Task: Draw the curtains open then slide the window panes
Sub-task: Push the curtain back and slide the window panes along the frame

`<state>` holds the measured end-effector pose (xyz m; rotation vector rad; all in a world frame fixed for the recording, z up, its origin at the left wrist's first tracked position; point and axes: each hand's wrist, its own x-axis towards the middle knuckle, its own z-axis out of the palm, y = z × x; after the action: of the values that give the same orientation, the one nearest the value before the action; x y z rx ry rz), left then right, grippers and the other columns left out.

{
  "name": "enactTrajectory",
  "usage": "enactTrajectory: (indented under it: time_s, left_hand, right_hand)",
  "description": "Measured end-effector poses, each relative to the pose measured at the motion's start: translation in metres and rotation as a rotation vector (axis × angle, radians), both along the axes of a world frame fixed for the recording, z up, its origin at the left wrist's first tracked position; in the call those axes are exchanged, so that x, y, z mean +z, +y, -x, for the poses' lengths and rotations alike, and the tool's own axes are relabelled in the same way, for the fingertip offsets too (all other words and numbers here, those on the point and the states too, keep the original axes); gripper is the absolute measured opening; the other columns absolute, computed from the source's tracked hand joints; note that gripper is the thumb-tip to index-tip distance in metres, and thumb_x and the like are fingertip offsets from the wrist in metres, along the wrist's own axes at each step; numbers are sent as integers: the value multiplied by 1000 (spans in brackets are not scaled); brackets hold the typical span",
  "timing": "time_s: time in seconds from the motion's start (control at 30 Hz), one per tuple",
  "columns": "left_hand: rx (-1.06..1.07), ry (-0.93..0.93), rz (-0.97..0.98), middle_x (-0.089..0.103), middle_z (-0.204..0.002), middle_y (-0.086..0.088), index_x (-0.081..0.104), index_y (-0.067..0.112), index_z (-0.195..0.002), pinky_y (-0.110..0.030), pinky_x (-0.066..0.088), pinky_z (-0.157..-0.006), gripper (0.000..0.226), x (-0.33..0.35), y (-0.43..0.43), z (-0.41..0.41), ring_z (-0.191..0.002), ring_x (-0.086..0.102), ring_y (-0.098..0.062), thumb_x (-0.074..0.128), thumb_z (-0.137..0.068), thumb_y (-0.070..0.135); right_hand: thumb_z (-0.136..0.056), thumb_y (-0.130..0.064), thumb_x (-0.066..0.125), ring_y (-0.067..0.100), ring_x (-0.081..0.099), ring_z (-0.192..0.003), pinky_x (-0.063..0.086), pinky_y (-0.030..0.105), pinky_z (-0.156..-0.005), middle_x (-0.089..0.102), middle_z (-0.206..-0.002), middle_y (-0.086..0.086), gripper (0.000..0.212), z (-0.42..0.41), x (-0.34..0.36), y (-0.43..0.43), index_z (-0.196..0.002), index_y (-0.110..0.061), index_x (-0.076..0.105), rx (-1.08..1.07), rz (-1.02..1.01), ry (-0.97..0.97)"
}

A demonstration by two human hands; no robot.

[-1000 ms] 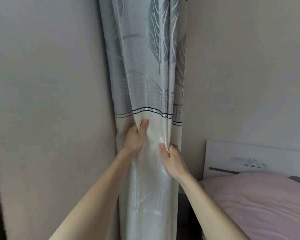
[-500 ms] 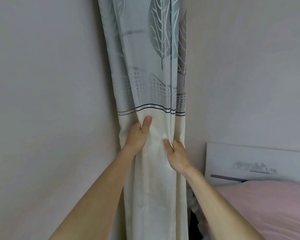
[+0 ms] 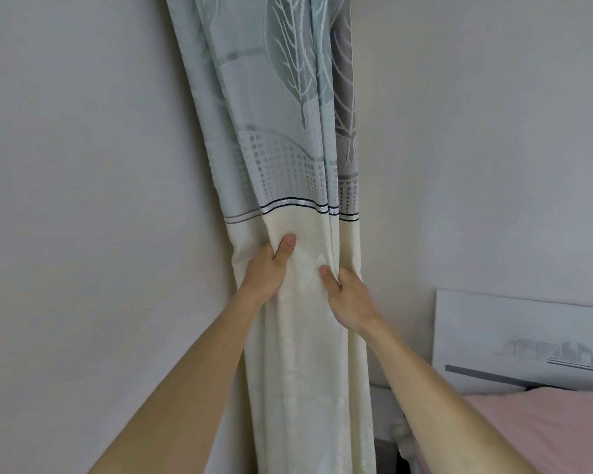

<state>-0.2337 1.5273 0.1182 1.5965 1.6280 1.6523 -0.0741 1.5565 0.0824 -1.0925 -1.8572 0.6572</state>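
A curtain (image 3: 288, 159) hangs bunched in the corner of the room, pale blue-grey with a leaf pattern above and cream below a dark stripe. My left hand (image 3: 267, 268) grips the cream part from the left, thumb pressed on the cloth. My right hand (image 3: 344, 295) pinches the folds from the right, slightly lower. Both hands hold the gathered fabric together. No window pane shows in the head view.
A plain wall (image 3: 83, 200) fills the left side and another wall (image 3: 476, 131) the right. A white headboard (image 3: 514, 336) and a bed with a pink cover (image 3: 545, 429) stand at the lower right, close to the curtain.
The view has shifted so the curtain and hands sit slightly higher and the bed lower right. The hands keep the same grip on the gathered curtain.
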Motion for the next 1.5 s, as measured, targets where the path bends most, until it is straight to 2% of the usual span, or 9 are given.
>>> enactTrajectory:
  time_s: [0.07,0.17,0.4,0.53,0.77,0.93,1.07,1.3,1.5]
  left_hand:
    - [16,-17,-4,69,-114,5,63,20,-122,-33,47,-100,68,0,21,-3,-108,63,-13,45,-85,74]
    - [56,-10,33,67,-119,4,60,20,-127,-39,45,-104,63,-11,47,-7,-112,62,-15,45,-89,69]
    - [155,-2,52,66,-124,3,58,20,-130,-37,43,-106,55,-20,50,-9,-116,59,-16,44,-95,60]
    - [231,-36,26,68,-118,8,62,28,-123,-39,47,-102,58,-33,19,0,-111,62,-13,45,-87,71]
    - [362,37,92,64,-116,9,52,23,-134,-25,43,-87,43,-49,-67,20,-107,61,-14,46,-99,48]
    - [472,215,281,65,-122,3,50,25,-131,-38,47,-96,51,-66,-143,35,-114,60,-22,45,-94,59]
    - [546,371,461,63,-124,1,49,24,-132,-41,49,-93,53,-81,-210,35,-115,58,-25,46,-91,58]
    - [653,507,677,68,-102,5,60,23,-96,-37,53,-83,28,-109,-348,32,-97,64,-22,45,-93,46]
    - [800,526,819,64,-119,14,59,35,-122,-28,50,-86,33,-139,-486,20,-109,61,-16,43,-95,46]
  right_hand:
    - [-100,-54,33,25,54,-113,42,38,-101,59,-120,5,36,-2,-2,27,-105,-28,57,44,11,-1]
    - [-100,-57,31,24,54,-118,42,40,-103,59,-126,3,49,-6,-4,53,-126,-24,56,83,38,6]
    - [-97,-63,27,24,55,-101,44,38,-91,54,-93,-13,28,-2,-12,69,-89,-42,44,108,14,-21]
    - [-99,-59,18,35,47,-124,42,44,-91,52,-136,3,54,7,-17,44,-139,-27,38,95,-93,-247]
    - [-100,-56,13,38,52,-115,36,40,-78,52,-134,10,57,34,-25,-23,-133,-21,44,76,-159,-481]
    - [-95,-67,12,32,57,-115,41,39,-82,54,-134,9,74,40,-37,-78,-137,-17,45,68,-43,-692]
    - [-89,-75,13,22,72,-77,55,31,-70,71,-94,8,87,40,-50,-137,-127,-10,57,137,227,-805]
    - [-92,-64,34,17,72,-56,63,38,-63,74,-67,0,61,58,-82,-242,-92,-11,64,430,311,-552]
    - [-85,-62,53,18,68,-79,55,31,-71,72,-82,-5,40,81,-115,-348,-90,-24,65,771,66,-621]
